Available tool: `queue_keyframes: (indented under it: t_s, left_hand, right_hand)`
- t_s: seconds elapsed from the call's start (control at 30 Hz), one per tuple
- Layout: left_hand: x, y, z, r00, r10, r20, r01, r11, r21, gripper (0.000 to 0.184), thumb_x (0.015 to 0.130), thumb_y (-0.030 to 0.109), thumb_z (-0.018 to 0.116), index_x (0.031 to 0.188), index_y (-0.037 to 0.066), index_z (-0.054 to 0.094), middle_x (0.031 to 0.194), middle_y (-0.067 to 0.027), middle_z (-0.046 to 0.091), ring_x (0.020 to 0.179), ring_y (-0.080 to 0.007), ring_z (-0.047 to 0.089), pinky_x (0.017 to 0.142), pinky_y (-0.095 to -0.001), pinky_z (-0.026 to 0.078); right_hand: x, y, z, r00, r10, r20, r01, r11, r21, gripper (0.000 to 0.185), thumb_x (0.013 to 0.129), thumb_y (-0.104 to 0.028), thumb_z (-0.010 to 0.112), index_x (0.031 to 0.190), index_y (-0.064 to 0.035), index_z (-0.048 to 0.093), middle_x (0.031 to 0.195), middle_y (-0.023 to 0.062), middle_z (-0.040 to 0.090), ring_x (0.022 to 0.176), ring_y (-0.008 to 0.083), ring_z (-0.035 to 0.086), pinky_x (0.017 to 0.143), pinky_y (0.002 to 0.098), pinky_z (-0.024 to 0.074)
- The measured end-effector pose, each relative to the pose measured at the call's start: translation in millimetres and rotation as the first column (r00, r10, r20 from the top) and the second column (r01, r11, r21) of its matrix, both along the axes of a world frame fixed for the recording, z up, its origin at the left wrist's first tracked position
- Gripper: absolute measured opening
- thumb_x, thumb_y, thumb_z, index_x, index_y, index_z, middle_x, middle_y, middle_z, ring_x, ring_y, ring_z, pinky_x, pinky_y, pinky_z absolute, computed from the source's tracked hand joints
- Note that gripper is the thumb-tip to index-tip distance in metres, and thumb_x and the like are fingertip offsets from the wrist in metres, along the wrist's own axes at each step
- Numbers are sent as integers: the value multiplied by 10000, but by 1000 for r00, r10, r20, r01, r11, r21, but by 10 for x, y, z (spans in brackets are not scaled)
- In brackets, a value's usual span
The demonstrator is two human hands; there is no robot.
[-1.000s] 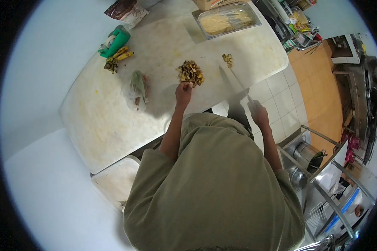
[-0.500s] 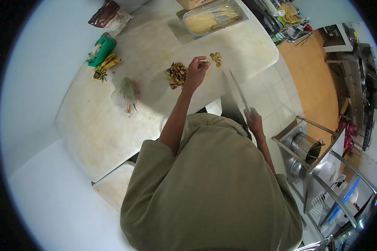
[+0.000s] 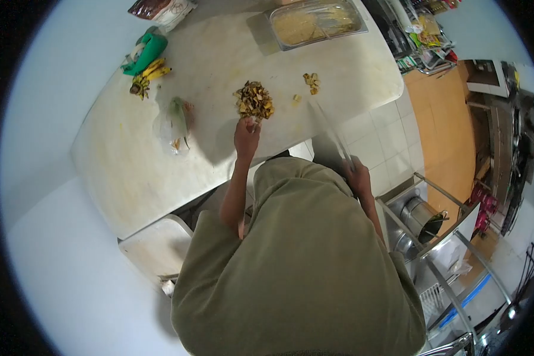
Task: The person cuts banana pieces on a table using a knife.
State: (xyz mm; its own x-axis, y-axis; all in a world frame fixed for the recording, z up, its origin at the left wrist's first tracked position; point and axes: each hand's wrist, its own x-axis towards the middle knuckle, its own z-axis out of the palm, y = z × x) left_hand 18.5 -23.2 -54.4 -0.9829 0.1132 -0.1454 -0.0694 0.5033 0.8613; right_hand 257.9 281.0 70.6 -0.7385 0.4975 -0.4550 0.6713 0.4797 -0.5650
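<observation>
Left grip [image 3: 247,137] is at the body-side edge of the chopped brown-and-yellow pieces [image 3: 255,100], heaped on the desk [image 3: 130,154] just beyond it; whether its fingers pinch a piece cannot be told. Right grip [image 3: 357,177] is closed around the handle of a knife [image 3: 334,132], blade angled away. Plastic bag [image 3: 177,121] lies left of left grip.

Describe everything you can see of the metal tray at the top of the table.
The metal tray is rectangular, open and shiny, with a thin rim. It sits flat and slightly askew on the pale table, near its far edge. Inside is a pale yellowish filling, smoother at left and streaky at right; what it is, I can't tell. Neither the left hand nor the right hand touches it.
</observation>
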Motion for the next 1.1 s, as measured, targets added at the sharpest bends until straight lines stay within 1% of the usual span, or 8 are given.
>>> queue_keyframes:
  t_s: [0.1,0.2,0.33,0.43,0.53,0.8,0.93,1.1]
  left_hand:
    - [-75,136,245,999,-37,-1,36,968,-248,294,833,220,797,1032,71,640,965,-92,663,875,-261,669,760,-393,531]
    - [-136,231,277,997,0,83,24,957,-290,257,826,205,791,986,81,633,936,-102,652,888,-292,655,772,-424,522]
    - [-84,294,343,999,13,45,2,951,-309,216,835,191,777,946,90,622,939,-108,653,891,-301,649,768,-438,517]
    - [-51,288,241,1000,-6,28,14,956,-292,200,838,169,769,942,89,618,939,-110,652,900,-307,646,770,-438,515]
    - [-29,270,197,999,1,42,9,966,-257,204,834,153,768,947,78,615,945,-111,653,905,-311,643,771,-435,514]
    - [-72,290,188,995,25,93,2,958,-287,258,820,140,777,999,32,625,892,-110,677,845,-283,666,764,-414,526]
    - [-71,300,241,995,9,101,12,979,-205,220,849,123,763,983,16,624,829,-107,687,758,-244,669,716,-376,537]
    - [-126,421,304,994,-62,90,55,995,84,207,897,147,759,999,13,638,889,-75,683,787,-157,659,735,-325,555]
  right_hand:
    - [-197,23,26,991,130,4,-130,991,1,368,983,-402,619,1115,-60,632,854,235,696,807,444,677,684,504,521]
    - [-412,64,15,973,227,26,-228,973,37,345,984,-389,615,1091,-61,618,858,242,694,809,450,676,675,517,519]
    - [-506,167,-122,960,278,24,-279,951,133,316,999,-369,596,1068,-61,610,825,254,686,780,468,668,644,530,511]
    - [-576,176,-81,993,117,-23,-115,989,96,314,1007,-365,590,1047,-54,606,787,255,679,752,485,660,623,534,505]
    - [-623,248,-83,998,32,53,-32,999,14,329,999,-371,574,1117,-63,588,945,284,675,942,525,616,733,545,504]
    - [-649,237,23,982,184,36,-186,981,60,364,1000,-403,590,1115,-60,618,875,237,700,825,448,680,691,519,520]
    - [-657,181,-180,937,325,-129,-311,943,114,386,997,-428,579,1133,-69,615,915,220,710,855,432,686,718,523,525]
    - [-726,130,-133,986,169,12,-169,980,109,373,1009,-419,562,1129,-69,614,875,234,704,824,451,680,698,540,522]
